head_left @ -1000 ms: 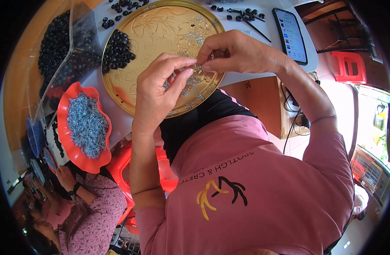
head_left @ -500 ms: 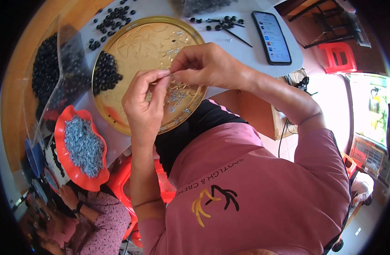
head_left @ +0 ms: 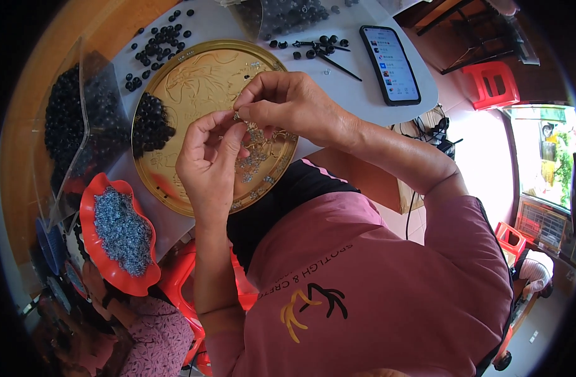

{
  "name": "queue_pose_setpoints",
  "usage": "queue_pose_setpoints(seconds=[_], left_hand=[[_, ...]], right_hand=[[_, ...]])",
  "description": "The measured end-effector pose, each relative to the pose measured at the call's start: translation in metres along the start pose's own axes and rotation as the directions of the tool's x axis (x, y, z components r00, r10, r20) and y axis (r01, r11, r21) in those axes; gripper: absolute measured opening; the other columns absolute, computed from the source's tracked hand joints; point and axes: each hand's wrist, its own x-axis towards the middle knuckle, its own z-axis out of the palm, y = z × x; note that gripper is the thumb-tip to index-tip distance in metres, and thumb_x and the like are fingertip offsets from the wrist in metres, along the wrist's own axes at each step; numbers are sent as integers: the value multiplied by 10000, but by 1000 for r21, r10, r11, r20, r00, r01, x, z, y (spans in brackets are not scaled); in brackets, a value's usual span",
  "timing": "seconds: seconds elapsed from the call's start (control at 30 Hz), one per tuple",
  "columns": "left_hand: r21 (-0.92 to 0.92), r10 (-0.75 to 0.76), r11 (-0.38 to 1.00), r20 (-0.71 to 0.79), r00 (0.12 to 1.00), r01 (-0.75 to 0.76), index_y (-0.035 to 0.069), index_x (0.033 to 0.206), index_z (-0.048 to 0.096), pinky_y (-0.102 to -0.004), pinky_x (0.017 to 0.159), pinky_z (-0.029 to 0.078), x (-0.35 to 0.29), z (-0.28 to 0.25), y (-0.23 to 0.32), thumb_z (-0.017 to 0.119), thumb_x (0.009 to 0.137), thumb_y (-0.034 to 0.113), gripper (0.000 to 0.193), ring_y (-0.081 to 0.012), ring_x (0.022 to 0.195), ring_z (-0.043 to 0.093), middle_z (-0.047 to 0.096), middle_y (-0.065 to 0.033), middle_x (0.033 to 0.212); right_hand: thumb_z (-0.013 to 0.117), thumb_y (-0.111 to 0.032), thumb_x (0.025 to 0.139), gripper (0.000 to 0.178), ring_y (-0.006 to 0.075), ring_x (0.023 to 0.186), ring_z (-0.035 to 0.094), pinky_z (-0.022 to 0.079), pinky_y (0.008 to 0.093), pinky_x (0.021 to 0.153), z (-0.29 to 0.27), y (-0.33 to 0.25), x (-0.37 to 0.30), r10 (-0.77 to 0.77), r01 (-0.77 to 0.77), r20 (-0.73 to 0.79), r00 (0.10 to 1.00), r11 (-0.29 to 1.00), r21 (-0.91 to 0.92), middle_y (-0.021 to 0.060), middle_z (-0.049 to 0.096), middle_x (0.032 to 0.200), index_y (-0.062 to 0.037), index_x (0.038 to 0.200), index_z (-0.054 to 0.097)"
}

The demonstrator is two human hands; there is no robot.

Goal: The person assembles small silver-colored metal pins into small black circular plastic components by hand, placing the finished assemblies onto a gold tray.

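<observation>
Over a round gold tray (head_left: 203, 85), my two hands meet at their fingertips around a tiny silvery metal piece (head_left: 236, 117). The thumb and forefinger of my right hand (head_left: 294, 107) pinch it from above and right. From the lower left, the curled thumb and forefinger of my left hand (head_left: 207, 160) close in on the same piece, though its exact shape is too small to make out. Black round beads (head_left: 153, 125) are heaped at the tray's left side. Small silvery metal pieces (head_left: 255, 160) lie scattered beneath my hands, on the tray's right side.
A red wavy-edged bowl (head_left: 137, 288) of silvery pieces stands at the lower left. Clear containers (head_left: 81, 125) hold black beads. Loose beads (head_left: 165, 43), dark pointed tools (head_left: 338, 66) and a phone (head_left: 391, 66) lie on the white table. Another person's patterned garment (head_left: 156, 333) shows lower left.
The view has shifted slightly, so the tray and bowl appear a little lower. Both hands stay joined at the fingertips, and the silvery piece between them now shows more clearly.
</observation>
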Motion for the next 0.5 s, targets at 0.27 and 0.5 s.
queue_pose_setpoints(seconds=[0.27, 0.5], left_hand=[[308, 117, 943, 51, 992, -127, -30, 1056, 648, -203, 574, 519, 1, -9, -1, 690, 920, -7, 145, -68, 726, 639, 687, -69, 949], [165, -100, 983, 123, 987, 79, -19, 1033, 648, -192, 543, 490, 4, -18, 9, 664, 967, 90, 129, -54, 723, 628, 683, -50, 895]], right_hand=[[699, -93, 895, 150, 76, 788, 635, 545, 241, 669, 2, -1, 2, -14, 11, -17, 1000, 987, -157, 26, 666, 898, 7, 997, 654], [682, -31, 855, 141, 102, 822, 642, 551, 257, 729, 1, -9, -2, -389, 403, 146, 910, 738, -542, 40, 674, 921, 4, 983, 635]])
